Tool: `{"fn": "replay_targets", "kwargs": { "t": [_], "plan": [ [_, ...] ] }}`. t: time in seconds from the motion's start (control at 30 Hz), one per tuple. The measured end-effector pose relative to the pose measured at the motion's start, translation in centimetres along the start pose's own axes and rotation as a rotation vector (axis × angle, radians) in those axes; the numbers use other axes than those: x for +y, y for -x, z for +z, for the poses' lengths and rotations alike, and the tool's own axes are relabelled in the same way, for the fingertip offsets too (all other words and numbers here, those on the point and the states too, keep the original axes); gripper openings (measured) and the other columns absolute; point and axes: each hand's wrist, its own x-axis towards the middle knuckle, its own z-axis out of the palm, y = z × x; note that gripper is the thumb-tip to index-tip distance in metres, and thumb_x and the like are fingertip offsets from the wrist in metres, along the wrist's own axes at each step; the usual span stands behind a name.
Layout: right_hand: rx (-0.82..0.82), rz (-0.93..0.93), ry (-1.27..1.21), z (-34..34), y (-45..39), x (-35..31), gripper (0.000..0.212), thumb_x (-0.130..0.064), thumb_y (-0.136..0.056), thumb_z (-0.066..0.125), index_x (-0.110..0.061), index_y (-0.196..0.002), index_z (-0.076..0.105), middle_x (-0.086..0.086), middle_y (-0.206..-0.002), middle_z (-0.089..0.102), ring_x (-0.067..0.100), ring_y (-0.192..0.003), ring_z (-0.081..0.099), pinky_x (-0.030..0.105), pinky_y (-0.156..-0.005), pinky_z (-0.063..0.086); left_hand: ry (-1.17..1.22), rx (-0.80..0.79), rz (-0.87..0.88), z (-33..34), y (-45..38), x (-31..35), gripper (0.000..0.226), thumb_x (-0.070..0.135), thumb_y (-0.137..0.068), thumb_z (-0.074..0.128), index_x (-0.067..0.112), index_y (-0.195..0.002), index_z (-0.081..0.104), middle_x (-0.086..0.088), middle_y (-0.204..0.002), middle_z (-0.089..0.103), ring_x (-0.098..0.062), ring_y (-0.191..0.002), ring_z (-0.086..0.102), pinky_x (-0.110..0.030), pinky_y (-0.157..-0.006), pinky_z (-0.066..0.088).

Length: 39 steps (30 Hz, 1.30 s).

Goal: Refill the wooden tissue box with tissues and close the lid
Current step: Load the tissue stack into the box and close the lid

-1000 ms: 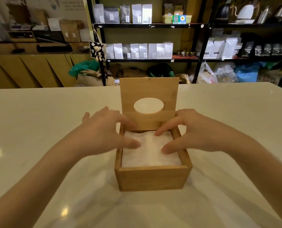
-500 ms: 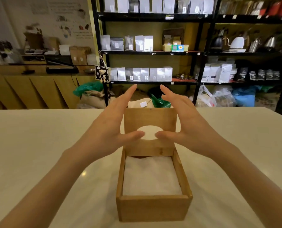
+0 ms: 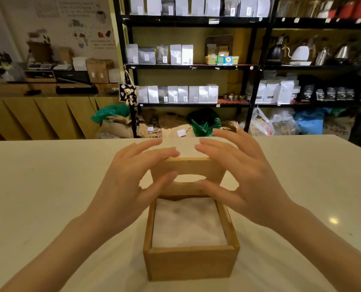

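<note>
A wooden tissue box stands on the white table right in front of me, its top uncovered. A flat stack of white tissues fills it almost to the rim. The hinged wooden lid with an oval hole rises from the box's far edge and leans toward me. My left hand holds the lid's left side, fingers over the top edge, thumb on the front by the hole. My right hand grips the right side the same way.
The table stretches wide on both sides of the box. Beyond its far edge stand black shelves of white and grey bags and kettles, with sacks on the floor. A wooden counter runs along the left.
My hands lifted off the tissues and went up to the lid. They now grasp it on both sides, and it has tipped from upright toward me.
</note>
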Motion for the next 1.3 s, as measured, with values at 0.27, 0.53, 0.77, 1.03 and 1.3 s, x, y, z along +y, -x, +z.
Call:
{"fn": "replay_targets", "kwargs": {
  "t": [0.27,0.53,0.77,1.03,1.3],
  "plan": [
    [-0.021,-0.095,0.068,0.2,5.0,-1.7,0.049,-0.043,-0.093,0.038,-0.015,-0.133,0.04,0.004,-0.14,0.042,0.022,-0.136,0.032,0.043,-0.114,0.023,0.036,-0.115,0.059,0.1,4.4,2.0,0.038,0.043,-0.096,0.02,0.039,-0.122,0.048,0.024,-0.126,0.052,0.0,-0.133,0.032,-0.04,-0.111,0.014],
    [-0.114,-0.118,0.129,0.9,8.5,-1.8,0.052,-0.046,-0.093,0.03,-0.015,-0.134,0.04,0.006,-0.141,0.043,0.021,-0.137,0.03,0.046,-0.113,0.022,-0.133,-0.189,0.126,1.6,7.2,2.2,0.04,0.037,-0.098,0.021,0.028,-0.128,0.046,0.011,-0.132,0.052,-0.012,-0.133,0.034,-0.054,-0.11,0.013],
    [-0.179,-0.127,0.131,1.3,9.3,-1.7,0.052,-0.046,-0.093,0.029,-0.015,-0.132,0.044,0.006,-0.141,0.046,0.021,-0.136,0.032,0.045,-0.115,0.017,-0.183,-0.208,0.144,2.1,8.0,1.9,0.04,0.034,-0.098,0.023,0.024,-0.128,0.047,0.007,-0.133,0.052,-0.014,-0.132,0.035,-0.059,-0.11,0.011],
    [-0.174,-0.114,0.075,1.4,9.2,-2.4,0.049,-0.044,-0.094,0.03,-0.015,-0.128,0.05,0.004,-0.134,0.054,0.019,-0.133,0.038,0.045,-0.116,0.014,-0.11,-0.237,0.123,2.0,8.2,1.6,0.039,0.033,-0.097,0.027,0.022,-0.128,0.049,0.007,-0.134,0.052,-0.01,-0.131,0.039,-0.054,-0.113,0.012],
    [-0.285,0.1,-0.222,-0.5,2.9,-1.3,0.036,-0.039,-0.091,0.038,-0.027,-0.108,0.067,-0.009,-0.126,0.06,0.009,-0.129,0.034,0.031,-0.108,0.026,0.005,-0.417,-0.082,0.7,4.4,1.2,0.06,0.073,-0.077,0.023,0.054,-0.134,0.019,0.026,-0.152,0.003,0.01,-0.137,-0.004,-0.006,-0.107,0.0]
  ]
}}
